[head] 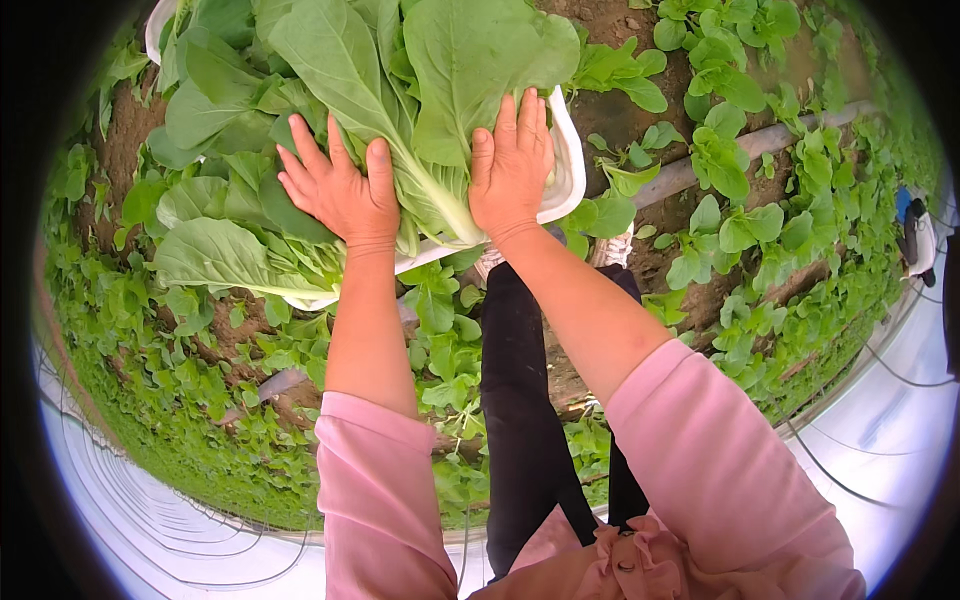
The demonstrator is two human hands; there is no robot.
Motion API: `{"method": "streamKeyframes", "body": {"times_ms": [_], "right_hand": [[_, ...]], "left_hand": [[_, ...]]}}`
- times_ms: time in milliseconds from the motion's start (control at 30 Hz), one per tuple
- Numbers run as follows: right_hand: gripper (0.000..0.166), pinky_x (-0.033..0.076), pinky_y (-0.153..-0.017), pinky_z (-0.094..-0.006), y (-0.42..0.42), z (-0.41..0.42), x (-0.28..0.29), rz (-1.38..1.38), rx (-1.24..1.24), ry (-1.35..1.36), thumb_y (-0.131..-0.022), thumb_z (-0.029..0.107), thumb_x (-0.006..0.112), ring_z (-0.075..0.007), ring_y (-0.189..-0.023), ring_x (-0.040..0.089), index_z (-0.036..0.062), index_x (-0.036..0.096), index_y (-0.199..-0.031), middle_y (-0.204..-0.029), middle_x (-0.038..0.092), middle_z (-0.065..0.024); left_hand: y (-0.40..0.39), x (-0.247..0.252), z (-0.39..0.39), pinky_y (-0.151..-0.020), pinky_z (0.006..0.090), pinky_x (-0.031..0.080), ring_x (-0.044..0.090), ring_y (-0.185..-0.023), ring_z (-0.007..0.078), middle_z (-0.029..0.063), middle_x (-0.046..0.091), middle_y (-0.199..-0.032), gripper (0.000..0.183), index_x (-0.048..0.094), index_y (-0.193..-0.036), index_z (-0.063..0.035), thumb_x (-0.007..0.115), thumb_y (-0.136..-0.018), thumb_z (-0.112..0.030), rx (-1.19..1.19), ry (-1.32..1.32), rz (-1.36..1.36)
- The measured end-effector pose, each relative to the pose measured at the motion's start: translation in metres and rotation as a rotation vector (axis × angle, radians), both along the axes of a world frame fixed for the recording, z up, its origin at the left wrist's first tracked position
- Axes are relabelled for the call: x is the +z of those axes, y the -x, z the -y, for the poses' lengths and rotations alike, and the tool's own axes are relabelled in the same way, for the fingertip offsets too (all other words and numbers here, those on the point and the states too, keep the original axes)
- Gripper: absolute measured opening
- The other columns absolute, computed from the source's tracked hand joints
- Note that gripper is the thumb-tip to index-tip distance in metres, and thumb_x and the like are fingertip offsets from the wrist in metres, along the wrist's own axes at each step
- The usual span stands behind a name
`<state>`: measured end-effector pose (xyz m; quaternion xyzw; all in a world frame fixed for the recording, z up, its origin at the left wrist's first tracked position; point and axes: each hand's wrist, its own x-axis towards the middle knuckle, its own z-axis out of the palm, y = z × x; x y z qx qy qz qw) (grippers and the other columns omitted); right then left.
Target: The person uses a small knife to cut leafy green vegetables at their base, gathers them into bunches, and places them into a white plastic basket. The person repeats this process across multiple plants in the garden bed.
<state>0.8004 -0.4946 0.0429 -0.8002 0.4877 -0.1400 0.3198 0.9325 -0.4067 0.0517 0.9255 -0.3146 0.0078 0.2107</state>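
Note:
A white plastic crate (576, 169) is heaped with large leafy greens that hide most of its inside. My left hand (345, 187) rests palm down on the leaves, its fingers spread. To its right, my right hand (517, 169) presses flat near the crate's right rim, thumb apart from the fingers. Between both hands lies a leafy green with a thick pale stalk (431, 187), its root end towards me and its broad leaf pointing away. Another pale-stalked green (217, 259) hangs over the crate's near left side. Neither hand grips anything.
Low leafy plants (724, 150) grow in brown soil (120, 142) all around. A grey pipe or hose (787, 139) runs along the ground at right. My shoes (615, 249) stand close behind the crate. Far right is another person (919, 236). Translucent greenhouse sheeting (885, 420) curves along the edge.

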Motion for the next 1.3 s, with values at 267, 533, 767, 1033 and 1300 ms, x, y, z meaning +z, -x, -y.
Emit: {"method": "streamKeyframes", "body": {"times_ms": [267,533,767,1033,1300], "right_hand": [[0.052,0.031,-0.104,-0.04,0.068,0.053,0.06,0.104,0.058,-0.328,-0.094,0.036,0.045,-0.0372,-0.127,0.037,-0.0002,0.041,-0.132,-0.14,0.035,-0.0234],[0.052,0.037,-0.098,-0.0401,0.11,0.014,0.098,-0.049,0.138,-0.208,-0.085,0.024,0.058,-0.0374,-0.12,0.044,0.002,0.044,-0.13,-0.133,0.044,-0.0223],[0.076,0.023,-0.109,-0.0428,0.071,-0.008,0.076,-0.383,0.622,0.055,-0.072,0.029,0.071,-0.0329,-0.135,0.026,0.0114,0.037,-0.137,-0.147,0.025,-0.0167],[0.068,0.019,-0.11,-0.0456,0.032,-0.016,0.06,-0.45,0.573,0.107,-0.079,0.029,0.064,-0.0327,-0.137,0.022,0.0113,0.035,-0.138,-0.149,0.019,-0.0159],[0.057,0.027,-0.106,-0.0443,0.078,-0.008,0.113,-0.331,0.475,-0.047,-0.081,0.017,0.063,-0.033,-0.132,0.031,0.0113,0.041,-0.134,-0.144,0.031,-0.0164]], "left_hand": [[0.01,0.071,-0.027,-0.108,0.052,0.01,0.021,-0.136,0.0372,0.0151,0.026,-0.148,0.073,0.037,-0.137,-0.0051,0.056,-0.084,-0.052,-0.107,-0.13,-0.112],[0.077,0.124,-0.082,-0.107,0.0543,0.011,0.019,-0.136,0.0385,0.02,0.019,-0.149,0.075,0.033,-0.139,-0.0072,0.059,-0.083,-0.05,-0.064,-0.091,-0.044],[0.089,0.081,-0.046,-0.104,0.0616,0.012,0.031,-0.125,0.0455,0.0195,0.028,-0.143,0.08,0.037,-0.138,-0.022,0.072,-0.07,-0.047,-0.302,-0.577,-0.045],[0.036,0.076,-0.035,-0.104,0.0618,0.013,0.038,-0.116,0.044,0.017,0.037,-0.131,0.092,0.031,-0.142,-0.0269,0.078,-0.063,-0.037,-0.407,-0.577,-0.067],[0.055,0.156,-0.015,-0.085,0.0399,0.042,0.06,-0.091,0.0281,0.0104,0.061,-0.113,0.022,0.071,-0.088,-0.0145,0.066,-0.082,-0.035,-0.18,-0.309,-0.004]]}}
